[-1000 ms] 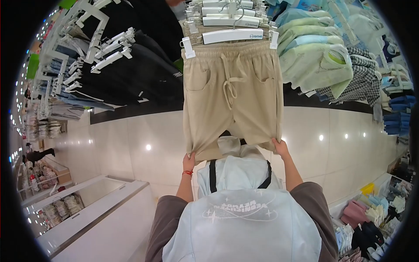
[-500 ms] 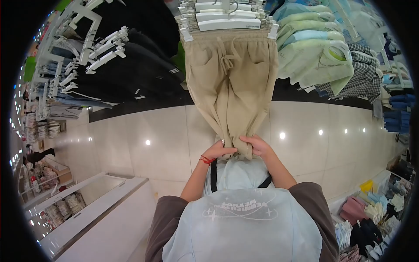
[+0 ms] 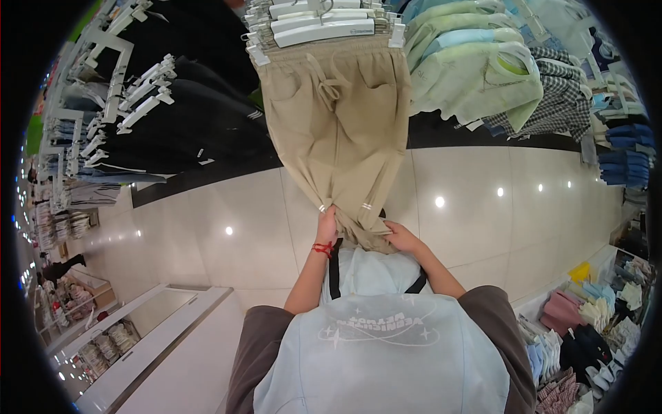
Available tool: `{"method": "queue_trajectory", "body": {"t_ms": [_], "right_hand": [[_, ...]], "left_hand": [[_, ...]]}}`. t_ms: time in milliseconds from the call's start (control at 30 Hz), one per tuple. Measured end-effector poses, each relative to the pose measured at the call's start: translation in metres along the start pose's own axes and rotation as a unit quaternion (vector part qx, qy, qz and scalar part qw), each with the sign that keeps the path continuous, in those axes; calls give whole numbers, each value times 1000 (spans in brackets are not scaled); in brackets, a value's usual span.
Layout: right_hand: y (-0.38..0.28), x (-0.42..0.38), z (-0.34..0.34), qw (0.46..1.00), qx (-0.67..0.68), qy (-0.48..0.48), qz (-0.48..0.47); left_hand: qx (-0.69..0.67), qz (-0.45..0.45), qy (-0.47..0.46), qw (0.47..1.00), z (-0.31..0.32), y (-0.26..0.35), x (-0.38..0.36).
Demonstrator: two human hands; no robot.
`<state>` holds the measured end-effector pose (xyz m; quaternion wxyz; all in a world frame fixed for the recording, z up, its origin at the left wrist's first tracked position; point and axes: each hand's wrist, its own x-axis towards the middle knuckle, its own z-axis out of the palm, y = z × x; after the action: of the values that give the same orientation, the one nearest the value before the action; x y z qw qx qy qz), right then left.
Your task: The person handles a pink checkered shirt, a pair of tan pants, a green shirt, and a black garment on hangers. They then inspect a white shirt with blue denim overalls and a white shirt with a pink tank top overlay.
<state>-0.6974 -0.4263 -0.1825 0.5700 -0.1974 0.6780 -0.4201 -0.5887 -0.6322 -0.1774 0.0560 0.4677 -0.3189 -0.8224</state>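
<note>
Beige drawstring trousers (image 3: 338,124) hang by the waist from a white clip hanger (image 3: 324,31), their legs drawn toward me. My left hand (image 3: 328,226), with a red string bracelet on the wrist, is closed on the left side of the lower legs. Opposite it, my right hand (image 3: 403,238) grips the cloth near the right hem with thumb and fingers. Between the hands the leg ends are bunched and folded, resting against my light blue apron (image 3: 379,352). Small white marks show on both lower legs.
Dark garments (image 3: 200,110) hang on the left rack. Pale green tops (image 3: 476,83) and checked shirts (image 3: 565,103) hang on the right. A white counter (image 3: 172,352) stands at lower left, and piled clothes (image 3: 586,338) lie at lower right. Tiled floor (image 3: 469,221) stretches below the racks.
The trousers and racks appear farther left and slightly higher. My hands have moved from close together to farther apart, still gripping the trouser legs, and the white leg marks now show.
</note>
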Motion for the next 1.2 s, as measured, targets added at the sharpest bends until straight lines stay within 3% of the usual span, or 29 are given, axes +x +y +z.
{"method": "queue_trajectory", "body": {"t_ms": [100, 200, 400, 500, 600, 700, 767, 800, 833, 933, 1033, 1100, 1200], "right_hand": [[-5, -9, -10, 1000, -2, 19, 22], [-5, -17, -11, 994, 91, 23, 49], [22, -29, -23, 987, 101, 45, 113], [-17, -51, -26, 955, 266, 8, 129], [-7, -45, -18, 942, 330, -47, 40], [-20, -45, -10, 880, 471, -67, 15], [-24, -47, -16, 860, 506, -30, 54], [-25, -47, -18, 849, 523, -11, 74], [-22, -49, -20, 848, 525, 5, 76], [-6, -51, -25, 859, 502, 59, 86], [16, -57, -26, 890, 433, 123, 74], [28, -57, -27, 904, 394, 159, 34], [30, -56, -36, 907, 360, 214, 49]], "left_hand": [[37, 72, 47, 996, -15, -17, 10], [26, 95, 118, 988, -11, -28, 6], [275, 172, 118, 939, -34, -44, 15], [153, 83, 33, 984, -35, -52, 20], [18, -181, -105, 978, 4, -24, -13], [102, -212, -289, 928, 18, -26, -26], [264, -137, -380, 876, 31, -33, -29], [341, -97, -420, 835, 36, -35, -31], [425, -105, -394, 808, 46, -30, -38], [364, -203, -293, 860, 37, -59, -19], [3, -233, -240, 943, 45, -67, -22], [-20, -232, -216, 948, 54, -71, -23], [-65, -252, -199, 945, 65, -71, -20]]}}
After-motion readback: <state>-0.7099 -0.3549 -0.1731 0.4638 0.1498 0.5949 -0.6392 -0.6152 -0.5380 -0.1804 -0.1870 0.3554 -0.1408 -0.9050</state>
